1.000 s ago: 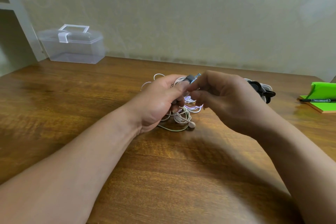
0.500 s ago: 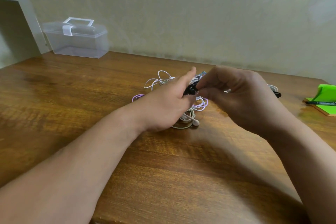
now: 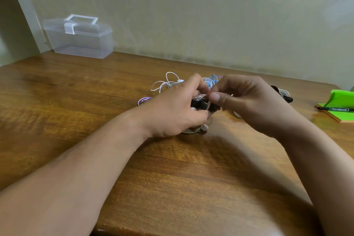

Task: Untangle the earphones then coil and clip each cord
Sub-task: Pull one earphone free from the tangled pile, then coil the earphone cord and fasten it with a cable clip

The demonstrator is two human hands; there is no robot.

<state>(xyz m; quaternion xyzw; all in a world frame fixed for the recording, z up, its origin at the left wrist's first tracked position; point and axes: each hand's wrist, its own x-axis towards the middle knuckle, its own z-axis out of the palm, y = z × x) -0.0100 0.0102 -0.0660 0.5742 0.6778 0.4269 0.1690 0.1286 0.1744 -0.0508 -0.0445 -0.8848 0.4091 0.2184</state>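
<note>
Wood, brown and glossy with a streaky grain, makes up the table point(image 3: 76, 101) that fills the lower view below a pale, mottled wall. Far off at 10 o'clock stands a clear plastic box point(image 3: 80, 40), rectangular, with a frosted latch and a flat handle folded on its lid.

Both forearms reach in from 6 o'clock and meet just beyond the table's middle. The left hand point(image 3: 172, 109) has its fingers curled over the top and its thumb tucked beneath, gripping a black binder clip point(image 3: 201, 104). The right hand point(image 3: 249, 105) pinches the clip's other end between thumb and bent forefinger, its remaining fingers loosely curled.

Beneath and behind the hands lies the tangle of earphone cords point(image 3: 166, 82): thin, rubbery white loops spill toward 11 o'clock, blue and violet strands bunch at 12, and one purple loop pokes out at 9.

At 3 o'clock, a bright green notepad point(image 3: 341, 99) lies with its top sheets curled up, a black marker point(image 3: 335, 109) lying across it.

The clip's long axis runs roughly 9 to 3 o'clock, dipping slightly toward 3; a silver wire handle lies on its top. A second black clip point(image 3: 285, 96) lies at 2 o'clock, half hidden behind the right hand, and appears to hold white cord.

A smooth white earbud point(image 3: 205, 127) rests on the wood just under the left thumb.
</note>
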